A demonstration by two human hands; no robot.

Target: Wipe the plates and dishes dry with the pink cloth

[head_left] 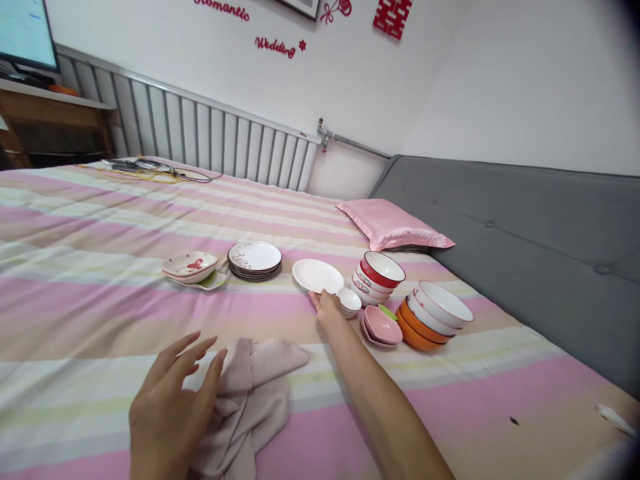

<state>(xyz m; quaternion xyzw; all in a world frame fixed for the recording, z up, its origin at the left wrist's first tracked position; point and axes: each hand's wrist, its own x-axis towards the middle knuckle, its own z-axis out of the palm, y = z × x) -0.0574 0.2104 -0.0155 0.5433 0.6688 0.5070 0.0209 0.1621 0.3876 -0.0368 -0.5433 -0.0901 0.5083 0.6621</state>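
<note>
My right hand (pixel 327 308) reaches forward and pinches the near rim of a white plate (pixel 318 275), which seems to have another plate beneath it. Just right of these fingers stands a stack of small white bowls (pixel 350 301). My left hand (pixel 173 400) hovers over the bed at lower left, fingers spread and nothing in them. Beside it lies a crumpled greyish-pink cloth (pixel 263 390), partly hidden by that hand. Left of the white plate is a stack of dark-rimmed plates (pixel 256 257) with a floral print.
Farther left sit several shallow dishes (pixel 193 267). On the right are stacked red-and-white bowls (pixel 383 270), pink dishes (pixel 383 327) and white and orange bowls (pixel 443 307). Behind them lie a pink pillow (pixel 395 223) and a grey headboard (pixel 540 227). Cables (pixel 155 170) rest at the far left.
</note>
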